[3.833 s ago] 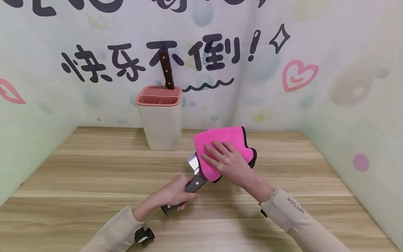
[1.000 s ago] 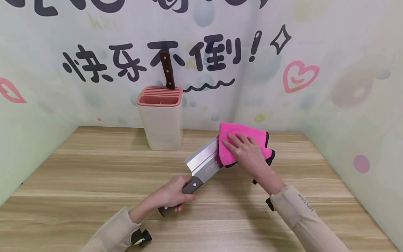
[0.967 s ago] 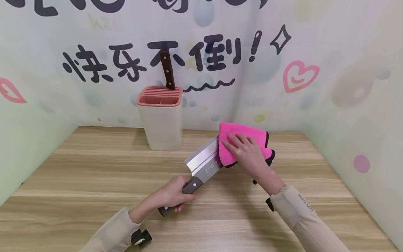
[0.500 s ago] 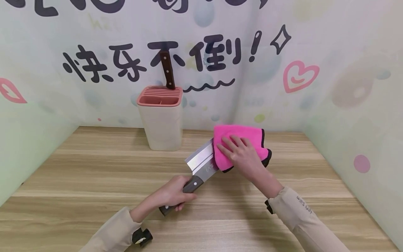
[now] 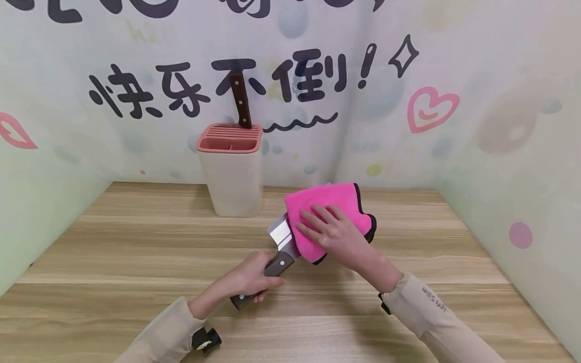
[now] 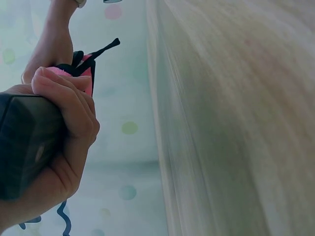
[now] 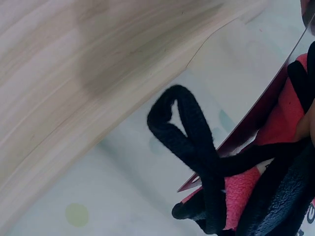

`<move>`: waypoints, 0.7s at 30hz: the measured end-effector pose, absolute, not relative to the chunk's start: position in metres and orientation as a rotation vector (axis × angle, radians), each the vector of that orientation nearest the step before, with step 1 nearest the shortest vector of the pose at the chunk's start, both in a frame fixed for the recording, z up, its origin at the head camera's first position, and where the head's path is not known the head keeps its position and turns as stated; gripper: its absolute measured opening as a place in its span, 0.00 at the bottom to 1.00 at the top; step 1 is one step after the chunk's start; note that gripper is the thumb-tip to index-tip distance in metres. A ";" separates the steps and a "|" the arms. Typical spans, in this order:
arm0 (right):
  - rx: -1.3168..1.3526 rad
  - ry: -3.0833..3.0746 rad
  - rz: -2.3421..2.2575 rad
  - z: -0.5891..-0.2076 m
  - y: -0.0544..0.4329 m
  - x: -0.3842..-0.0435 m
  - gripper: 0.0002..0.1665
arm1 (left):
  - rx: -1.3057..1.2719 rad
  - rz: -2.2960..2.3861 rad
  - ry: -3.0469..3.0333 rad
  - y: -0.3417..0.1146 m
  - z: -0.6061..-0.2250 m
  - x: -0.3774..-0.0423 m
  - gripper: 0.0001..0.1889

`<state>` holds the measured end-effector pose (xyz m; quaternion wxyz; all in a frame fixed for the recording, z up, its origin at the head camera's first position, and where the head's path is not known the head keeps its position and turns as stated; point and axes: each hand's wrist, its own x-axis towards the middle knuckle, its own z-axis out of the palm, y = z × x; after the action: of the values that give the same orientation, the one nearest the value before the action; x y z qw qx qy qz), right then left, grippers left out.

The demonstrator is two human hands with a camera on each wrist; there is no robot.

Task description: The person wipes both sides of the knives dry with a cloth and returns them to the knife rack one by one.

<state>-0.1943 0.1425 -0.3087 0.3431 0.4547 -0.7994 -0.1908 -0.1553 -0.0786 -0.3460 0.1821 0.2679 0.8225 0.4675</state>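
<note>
Left hand gripped the knife by its handle while right hand clasped the pink cloth over its blade, wiping strokes toward the far edge of the surface seeming safest.

Silver cleaver, dark riveted handle in my left grip, slants off rightward above the counter. Black-edged pink cloth covers most of the blade under my right grip.

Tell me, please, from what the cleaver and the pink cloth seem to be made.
Cleaver blade: probably polished steel, reflecting brightly.
Cleaver handle: matte, dark, riveted; wood or plastic, unclear.
Pink cloth: likely microfiber or terry; its pile looks fuzzy.
</note>
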 end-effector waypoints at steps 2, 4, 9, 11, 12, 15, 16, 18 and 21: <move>1.200 -2.063 -0.506 -0.309 0.141 -0.193 0.30 | 0.759 1.322 2.318 -0.079 -0.346 -0.156 0.08; 1.221 -2.057 -0.511 -0.309 0.139 -0.191 0.30 | 0.759 1.324 2.314 -0.079 -0.346 -0.156 0.09; 1.281 -2.046 -0.520 -0.310 0.137 -0.189 0.31 | 0.743 1.318 2.312 -0.078 -0.346 -0.156 0.09; 1.303 -2.037 -0.530 -0.311 0.136 -0.188 0.31 | 0.739 1.315 2.316 -0.078 -0.346 -0.156 0.08; 1.314 -2.032 -0.534 -0.311 0.136 -0.187 0.32 | 0.740 1.318 2.315 -0.078 -0.345 -0.156 0.08; 1.344 -2.007 -0.552 -0.311 0.135 -0.185 0.31 | 0.743 1.318 2.313 -0.078 -0.345 -0.157 0.08; 1.354 -1.997 -0.552 -0.311 0.134 -0.185 0.31 | 0.746 1.318 2.313 -0.079 -0.345 -0.157 0.08; 1.371 -1.976 -0.556 -0.310 0.133 -0.184 0.30 | 0.747 1.316 2.310 -0.079 -0.345 -0.157 0.09; 1.388 -1.952 -0.561 -0.310 0.132 -0.183 0.30 | 0.741 1.301 2.310 -0.079 -0.345 -0.158 0.09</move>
<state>-0.1828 0.1320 -0.3098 0.3342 0.5317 -0.7479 -0.2150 -0.1580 -0.0787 -0.3453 0.1932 0.2641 0.8233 0.4639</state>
